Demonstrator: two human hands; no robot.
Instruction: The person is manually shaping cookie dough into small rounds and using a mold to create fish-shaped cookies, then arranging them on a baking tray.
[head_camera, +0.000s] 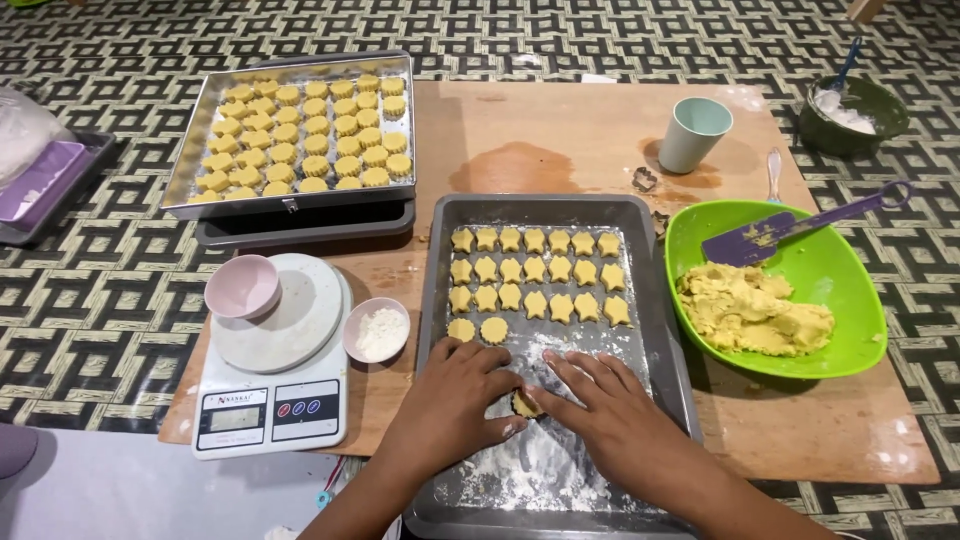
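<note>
Both hands lie low over the near part of the dark baking tray (440, 300), palms down, forearms coming from the bottom edge. The left hand (455, 395) and the right hand (610, 415) meet with their fingertips on a small round cookie cutter (524, 404) filled with yellow dough; each grip is narrow, pinching its rim from its own side. The cutter stands upright on the floured tray bottom, its axis pointing up, just below the rows of star-shaped cookies (535, 272). The tray rests on the wooden bench (560, 130)
</note>
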